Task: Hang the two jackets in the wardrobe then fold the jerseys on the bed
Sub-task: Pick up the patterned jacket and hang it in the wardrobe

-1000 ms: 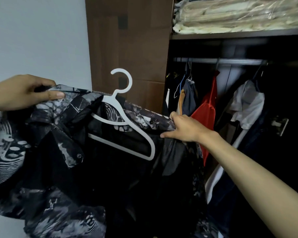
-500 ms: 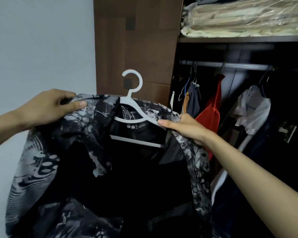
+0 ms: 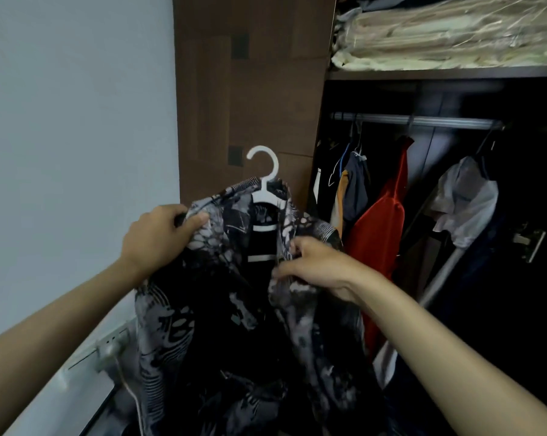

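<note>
since a second ago we've pulled both jacket shoulders in over the hanger: the white bar that showed wide across the front is now mostly covered, and both hands have closed toward the collar. left hand (image 3: 159,237) pinches the left shoulder fabric between thumb and curled fingers; right hand (image 3: 316,265) grips the right front edge just below the collar, fingers curled round the cloth. the patterned jacket (image 3: 222,325) hangs in front of us, off the rail, at the brown wardrobe side panel (image 3: 250,89), with the white hanger (image 3: 264,171) inside the neck and its hook sticking up free. we judge the cloth thin, soft and light, likely a bit slippery on smooth plastic, so it'll slump or slide off if the hanger tips. best hold for the move looks like the hook or the hanger neck, one hand steadying a shoulder; gripping fabric alone won't carry the hanger reliably. the rail (image 3: 417,120) is up and to the right, inside the open wardrobe. already on it: a red garment (image 3: 379,234), a dark garment with orange (image 3: 351,193) on wire hangers at the left end, a pale shirt (image 3: 467,199) further right. the open stretch seems to be between red and pale. bagged bedding (image 3: 448,29) sits on the shelf above. a wall socket with cable (image 3: 111,347) is low left, clear of the path.
</note>
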`<state>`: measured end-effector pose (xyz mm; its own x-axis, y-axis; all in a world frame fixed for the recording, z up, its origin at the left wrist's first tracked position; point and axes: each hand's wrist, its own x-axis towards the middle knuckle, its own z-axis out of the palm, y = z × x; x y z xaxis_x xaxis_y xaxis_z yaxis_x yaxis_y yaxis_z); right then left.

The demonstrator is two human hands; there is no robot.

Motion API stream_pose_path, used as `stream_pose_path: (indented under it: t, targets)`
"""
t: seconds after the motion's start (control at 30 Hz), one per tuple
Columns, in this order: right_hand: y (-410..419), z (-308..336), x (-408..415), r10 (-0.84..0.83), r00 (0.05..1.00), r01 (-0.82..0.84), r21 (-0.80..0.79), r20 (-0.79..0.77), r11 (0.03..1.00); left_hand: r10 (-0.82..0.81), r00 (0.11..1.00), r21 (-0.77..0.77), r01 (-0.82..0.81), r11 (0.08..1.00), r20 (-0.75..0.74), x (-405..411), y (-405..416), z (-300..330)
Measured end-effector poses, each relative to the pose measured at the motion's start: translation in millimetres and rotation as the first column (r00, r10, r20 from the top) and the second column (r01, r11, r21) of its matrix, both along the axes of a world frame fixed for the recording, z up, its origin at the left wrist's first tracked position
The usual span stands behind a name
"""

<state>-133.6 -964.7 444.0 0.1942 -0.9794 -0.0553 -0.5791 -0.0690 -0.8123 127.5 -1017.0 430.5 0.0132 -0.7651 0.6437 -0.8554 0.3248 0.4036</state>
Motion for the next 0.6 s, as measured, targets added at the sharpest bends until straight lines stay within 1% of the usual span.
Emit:
stream_pose_path:
  t: [0.07, 0.13, 0.2, 0.23, 0.27, 0.3, 0.33, 0.37, 0.4, 0.47, 0.5, 0.53, 0.57, 0.6]
  targets:
    - [8, -9, -9, -0.018, 0.993, -0.002, 0.167, 0.12, 0.986, 0.01, 0.999, 0.004, -0.01, 1.0, -0.037, 3, -1, 4]
    - [15, -18, -16, -0.066, 0.983, 0.032, 0.194, 0.171, 0.98, 0.019, 0.998, 0.008, -0.019, 1.0, -0.062, 3, -2, 8]
    - [24, -28, -20, -0.081, 0.975, 0.049, 0.16, 0.205, 0.986, 0.026, 0.997, 0.008, -0.026, 1.0, -0.068, 0, -2, 12]
    - [29, -33, -20, -0.066, 0.976, 0.048, 0.09, 0.209, 0.995, 0.028, 0.997, 0.007, -0.028, 1.0, -0.069, -2, -2, 14]
    - [34, -38, -20, -0.039, 0.979, 0.046, -0.028, 0.198, 0.999, 0.032, 0.997, 0.009, -0.031, 0.999, -0.073, -4, -2, 16]
    - [40, -40, -19, -0.005, 0.985, 0.035, -0.179, 0.17, 0.983, 0.032, 0.996, 0.017, -0.031, 0.999, -0.079, -5, -2, 18]
    - [45, -42, -17, 0.035, 0.989, 0.013, -0.322, 0.141, 0.947, 0.028, 0.995, 0.031, -0.025, 0.999, -0.091, -8, -3, 20]
    - [51, -41, -13, 0.076, 0.989, -0.017, -0.42, 0.124, 0.907, 0.02, 0.994, 0.049, -0.015, 0.999, -0.108, -11, -4, 22]
    - [53, -38, -11, 0.104, 0.988, -0.04, -0.471, 0.11, 0.881, 0.01, 0.992, 0.067, -0.002, 0.998, -0.126, -13, -5, 24]
    - [57, -29, -8, 0.139, 0.989, -0.092, -0.507, 0.056, 0.857, -0.009, 0.989, 0.087, 0.023, 0.996, -0.149, -19, -6, 28]
    - [58, -25, -8, 0.15, 0.989, -0.136, -0.508, -0.013, 0.85, -0.019, 0.988, 0.088, 0.033, 0.996, -0.152, -21, -7, 30]
    - [57, -21, -9, 0.141, 0.98, -0.195, -0.53, -0.142, 0.825, -0.029, 0.988, 0.084, 0.043, 0.996, -0.154, -23, -8, 32]
    - [56, -19, -9, 0.104, 0.948, -0.262, -0.556, -0.301, 0.789, -0.038, 0.987, 0.08, 0.051, 0.996, -0.156, -24, -8, 33]
    - [54, -17, -10, 0.059, 0.897, -0.327, -0.569, -0.438, 0.755, -0.042, 0.987, 0.076, 0.054, 0.996, -0.156, -24, -7, 35]
